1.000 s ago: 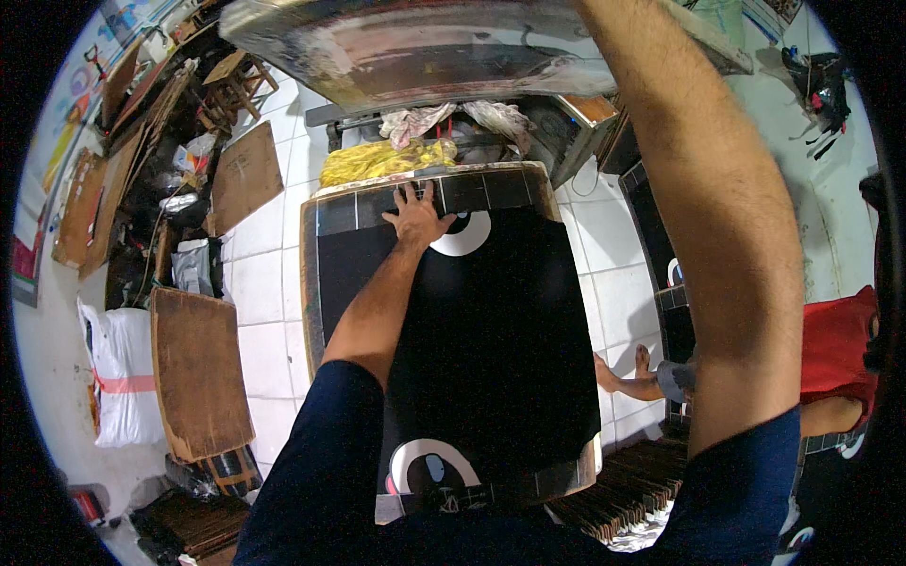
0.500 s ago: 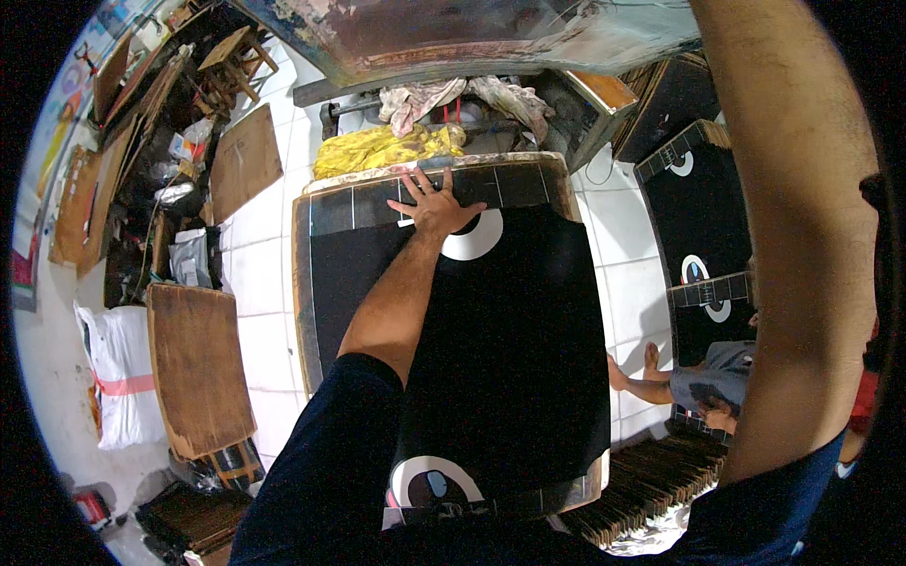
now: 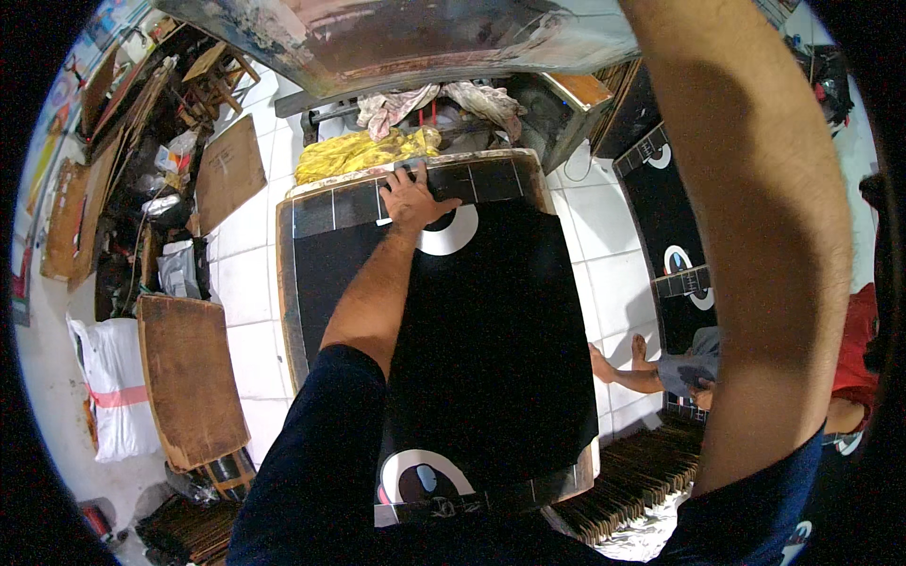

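Observation:
My left hand presses down at the far edge of a black cloth piece spread on a board. Its fingers are stretched out, their tips on the dark strip ruled with white lines, the thumb reaching right. Beneath it the cloth bears a white ring-shaped print, partly covered by the hand. Another round print in white, dark and blue lies at the near end. My right arm is raised along the right side and runs out past the top, so the right hand is out of sight. A large paint-stained panel stands tilted beyond the board.
Yellow cloth and stained rags lie behind the board. To the right are another printed board, a seated person's legs and a stack of boards. A brown board and a white bag stand left.
The whole view has shifted slightly, moving the board left in the picture. My left hand stays at the same place on the cloth, its fingers a little closer together. My right arm remains raised.

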Action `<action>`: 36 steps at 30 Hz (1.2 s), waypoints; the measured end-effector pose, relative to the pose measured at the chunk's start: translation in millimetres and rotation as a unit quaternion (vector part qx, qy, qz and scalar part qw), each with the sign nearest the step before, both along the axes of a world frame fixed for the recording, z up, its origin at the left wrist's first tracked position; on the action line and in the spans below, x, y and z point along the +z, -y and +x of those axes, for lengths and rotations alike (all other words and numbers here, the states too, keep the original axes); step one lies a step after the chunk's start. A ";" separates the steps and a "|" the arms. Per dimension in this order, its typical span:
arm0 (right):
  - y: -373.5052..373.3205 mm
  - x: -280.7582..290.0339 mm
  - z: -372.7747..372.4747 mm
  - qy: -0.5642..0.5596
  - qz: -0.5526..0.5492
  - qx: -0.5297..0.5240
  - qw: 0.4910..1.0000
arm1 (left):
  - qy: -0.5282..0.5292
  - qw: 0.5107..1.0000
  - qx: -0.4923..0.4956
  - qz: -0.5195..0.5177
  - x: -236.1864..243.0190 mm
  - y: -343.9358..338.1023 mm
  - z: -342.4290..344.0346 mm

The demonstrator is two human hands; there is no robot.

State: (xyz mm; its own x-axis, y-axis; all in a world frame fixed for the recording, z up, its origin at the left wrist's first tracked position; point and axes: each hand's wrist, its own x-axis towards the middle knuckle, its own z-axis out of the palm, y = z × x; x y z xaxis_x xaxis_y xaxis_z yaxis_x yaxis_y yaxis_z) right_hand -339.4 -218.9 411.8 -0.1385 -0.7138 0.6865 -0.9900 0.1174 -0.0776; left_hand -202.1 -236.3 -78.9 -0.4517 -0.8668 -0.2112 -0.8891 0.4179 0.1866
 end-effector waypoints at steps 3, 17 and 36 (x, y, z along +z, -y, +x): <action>-39.7 -20.4 23.3 0.107 -0.038 -0.077 0.991 | -0.183 0.981 0.066 0.010 9.6 11.2 15.4; -269.3 -293.7 104.1 0.117 -0.111 0.089 0.983 | -0.841 0.381 0.310 0.226 192.0 -296.3 188.4; -66.6 -462.8 31.1 0.008 0.196 0.020 0.980 | -0.191 0.969 0.085 -0.130 -32.8 -304.7 253.6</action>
State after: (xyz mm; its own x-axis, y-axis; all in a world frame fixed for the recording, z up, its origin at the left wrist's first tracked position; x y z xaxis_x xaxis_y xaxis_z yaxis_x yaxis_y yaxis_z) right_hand -308.3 -152.3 -51.0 -0.1142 -0.9277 0.3555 -0.9934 0.1029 -0.0505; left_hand 51.5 68.5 -111.7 -0.2991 -0.9373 0.1792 -0.8365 0.3478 0.4233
